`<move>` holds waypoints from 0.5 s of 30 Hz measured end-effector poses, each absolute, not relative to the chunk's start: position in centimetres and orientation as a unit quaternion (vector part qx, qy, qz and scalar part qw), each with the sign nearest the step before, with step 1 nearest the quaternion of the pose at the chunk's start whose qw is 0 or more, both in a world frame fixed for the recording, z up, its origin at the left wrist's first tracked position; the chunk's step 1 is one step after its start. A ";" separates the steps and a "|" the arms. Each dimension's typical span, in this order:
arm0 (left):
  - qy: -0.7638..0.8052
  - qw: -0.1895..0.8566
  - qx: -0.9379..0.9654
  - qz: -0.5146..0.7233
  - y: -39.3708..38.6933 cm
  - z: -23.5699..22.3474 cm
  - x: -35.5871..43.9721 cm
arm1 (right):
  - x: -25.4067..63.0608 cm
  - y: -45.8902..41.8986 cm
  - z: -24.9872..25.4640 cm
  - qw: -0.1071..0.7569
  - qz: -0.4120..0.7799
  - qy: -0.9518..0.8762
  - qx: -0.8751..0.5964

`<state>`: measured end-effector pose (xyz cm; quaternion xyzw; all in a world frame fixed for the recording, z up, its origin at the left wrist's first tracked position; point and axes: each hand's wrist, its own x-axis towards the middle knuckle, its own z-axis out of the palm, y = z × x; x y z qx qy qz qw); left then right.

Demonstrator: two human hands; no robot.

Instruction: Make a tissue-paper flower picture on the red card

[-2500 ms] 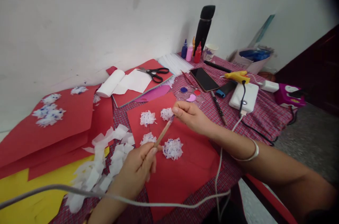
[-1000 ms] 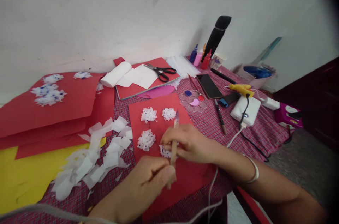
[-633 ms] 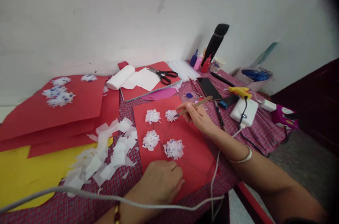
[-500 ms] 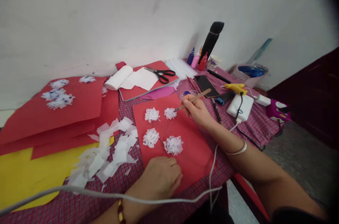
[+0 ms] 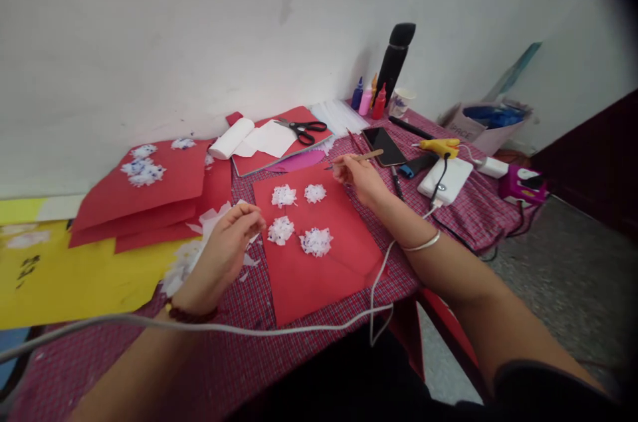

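Note:
A red paper sheet lies before me with several white tissue-paper flowers, such as the near one, specked with purple. My right hand is over the sheet's far right corner, pinching a thin wooden stick whose dark lower tip points left. Left of the sheet, my left hand is raised above the cut white tissue pieces, its fingers curled in toward the thumb. I cannot make out anything between them.
A folded red stack and yellow paper lie left. Scissors, paint bottles, a phone, a glue gun and a power bank lie behind and right. A white cable crosses in front.
My left hand has lifted off the red sheet and moved left over the tissue pieces. My right hand has drawn the stick's tip away from the far right flower. The view has shifted.

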<state>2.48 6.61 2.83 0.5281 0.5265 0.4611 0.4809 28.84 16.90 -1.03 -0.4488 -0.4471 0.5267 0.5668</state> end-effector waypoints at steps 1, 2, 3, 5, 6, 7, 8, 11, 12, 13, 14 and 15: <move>0.535 0.466 0.527 0.467 6.0 2.8 2.5 | 28.9 16.9 -0.9 0.566 0.534 -0.440 -0.449; 0.544 0.451 0.531 0.468 5.3 2.7 2.7 | 29.0 16.9 -0.8 0.565 0.538 -0.437 -0.447; 0.551 0.438 0.536 0.466 4.4 2.6 2.9 | 29.1 16.9 -0.7 0.565 0.540 -0.438 -0.443; 0.553 0.400 0.588 0.435 2.2 2.4 3.8 | 29.2 16.9 -0.4 0.570 0.540 -0.445 -0.431; 0.545 0.379 0.630 0.404 0.9 2.3 4.4 | 29.2 16.9 -0.3 0.573 0.541 -0.448 -0.423; 0.520 0.331 0.706 0.349 -0.5 2.2 5.0 | 29.3 16.8 -0.2 0.576 0.542 -0.449 -0.416; 0.489 0.283 0.775 0.284 -1.9 2.0 5.7 | 29.3 16.8 -0.1 0.579 0.543 -0.450 -0.409; 0.412 0.174 0.889 0.094 -6.0 1.2 7.5 | 29.3 16.7 0.0 0.589 0.542 -0.449 -0.397; 0.383 0.151 0.910 0.050 -7.1 0.9 7.9 | 29.3 16.6 0.1 0.591 0.542 -0.448 -0.395; 0.372 0.118 0.920 0.033 -8.1 0.5 8.3 | 29.2 16.5 0.1 0.591 0.544 -0.448 -0.394; 0.369 0.092 0.924 0.024 -9.0 0.2 8.6 | 29.2 16.3 0.1 0.589 0.546 -0.447 -0.394; 0.369 0.075 0.926 0.026 -9.6 0.0 8.8 | 29.1 16.1 0.1 0.585 0.549 -0.446 -0.396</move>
